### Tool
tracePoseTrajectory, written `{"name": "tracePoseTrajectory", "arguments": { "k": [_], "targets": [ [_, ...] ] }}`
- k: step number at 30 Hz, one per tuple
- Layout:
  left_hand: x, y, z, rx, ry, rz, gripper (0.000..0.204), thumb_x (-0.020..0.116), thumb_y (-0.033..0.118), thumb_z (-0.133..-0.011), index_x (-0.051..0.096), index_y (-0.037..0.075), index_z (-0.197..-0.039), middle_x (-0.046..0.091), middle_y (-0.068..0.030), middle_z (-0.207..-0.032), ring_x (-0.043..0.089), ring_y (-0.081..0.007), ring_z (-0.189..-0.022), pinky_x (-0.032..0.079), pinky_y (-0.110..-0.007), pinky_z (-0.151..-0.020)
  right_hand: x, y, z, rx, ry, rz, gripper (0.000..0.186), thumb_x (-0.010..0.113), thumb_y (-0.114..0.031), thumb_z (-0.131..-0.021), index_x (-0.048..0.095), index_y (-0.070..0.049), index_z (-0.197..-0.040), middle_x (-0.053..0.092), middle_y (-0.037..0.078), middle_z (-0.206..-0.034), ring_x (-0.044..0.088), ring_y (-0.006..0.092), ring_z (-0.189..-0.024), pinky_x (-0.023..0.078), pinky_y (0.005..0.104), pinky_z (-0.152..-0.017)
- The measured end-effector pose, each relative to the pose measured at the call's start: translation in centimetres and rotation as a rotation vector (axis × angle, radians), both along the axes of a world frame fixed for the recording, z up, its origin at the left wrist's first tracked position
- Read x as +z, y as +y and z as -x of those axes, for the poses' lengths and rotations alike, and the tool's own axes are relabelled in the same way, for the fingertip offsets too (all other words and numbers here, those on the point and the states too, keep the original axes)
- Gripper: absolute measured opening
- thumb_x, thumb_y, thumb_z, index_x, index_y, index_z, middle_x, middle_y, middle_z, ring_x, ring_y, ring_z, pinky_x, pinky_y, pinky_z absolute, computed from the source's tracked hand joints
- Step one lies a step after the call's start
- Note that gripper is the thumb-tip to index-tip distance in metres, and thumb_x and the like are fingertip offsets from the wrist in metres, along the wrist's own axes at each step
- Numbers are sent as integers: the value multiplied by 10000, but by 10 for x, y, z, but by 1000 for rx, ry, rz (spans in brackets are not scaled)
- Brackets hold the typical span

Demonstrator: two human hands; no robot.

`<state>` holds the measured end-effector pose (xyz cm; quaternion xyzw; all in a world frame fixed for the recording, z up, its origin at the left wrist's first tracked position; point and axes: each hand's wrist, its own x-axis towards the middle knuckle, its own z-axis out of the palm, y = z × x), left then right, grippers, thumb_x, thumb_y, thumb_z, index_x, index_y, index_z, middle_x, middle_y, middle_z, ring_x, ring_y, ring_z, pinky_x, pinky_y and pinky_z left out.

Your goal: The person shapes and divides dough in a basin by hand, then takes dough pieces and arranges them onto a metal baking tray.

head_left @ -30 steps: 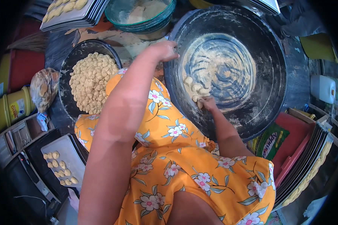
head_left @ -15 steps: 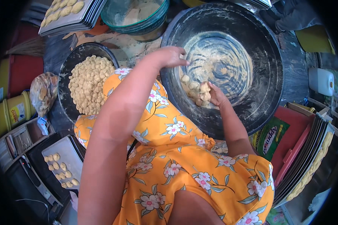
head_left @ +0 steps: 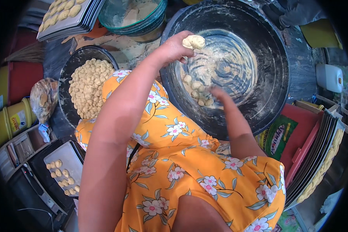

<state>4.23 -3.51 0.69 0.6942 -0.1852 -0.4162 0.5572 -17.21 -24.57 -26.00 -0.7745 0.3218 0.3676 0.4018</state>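
Note:
Over the left side of a big round black tub point(head_left: 272, 73), my left hand point(head_left: 174, 49) grips a pale lump of dough point(head_left: 195, 41), seemingly more than one piece pressed together. Lower in the tub is my right hand point(head_left: 218, 93), smeared by motion, its fingers unclear. Several dough balls point(head_left: 196, 94) lie just left of it on the flour-dusted bottom. To the left, a smaller black basin point(head_left: 67, 72) is heaped with small dough pieces point(head_left: 89, 87).
Teal basins point(head_left: 133, 29) with flour stand behind. Trays of shaped dough point(head_left: 67, 17) are stacked at the far left; another tray point(head_left: 71, 164) lies near left. More stacked trays point(head_left: 321, 154) and a red lid point(head_left: 301, 133) are at right, below a white jug point(head_left: 329, 78).
The dough that was in my right hand is gone from it, and my left hand, empty before, now holds a dough lump. The left hand has risen slightly; the right has blurred.

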Motion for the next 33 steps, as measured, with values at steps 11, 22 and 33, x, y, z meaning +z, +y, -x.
{"name": "tracePoseTrajectory", "arguments": {
  "k": [11, 22, 33],
  "targets": [
    [-8, 12, -10, -114, 303, -133, 333, 639, 338, -848, 551, 69, -1024, 580, -28, -899, 576, -99, -746, 504, -259, -583, 68, 30, -21, -559, -374, -922, 228, 559, -67, -752, 601, -44, -975, 625, 63, -910, 608, 183, -781, 496, 300, -660],
    [0, 11, -9, 139, 730, 482, 345, 546, 274, -844, 537, 38, -1096, 604, -140, -1056, 613, -297, -981, 546, -517, -795, 245, 63, -132, -700, -907, -856, 141, 559, -75, -881, 560, -22, -1012, 544, 32, -776, 503, 98, -606, 408, 231, -518],
    [5, 22, -12, 86, 522, 174, 337, 610, 314, -835, 537, 107, -1092, 623, -63, -902, 638, -152, -755, 517, -246, -470, 141, 25, -109, -485, -558, -642, 482, 634, -183, -841, 476, -23, -1268, 586, 114, -1152, 599, 232, -907, 494, 370, -826]
  ]
}}
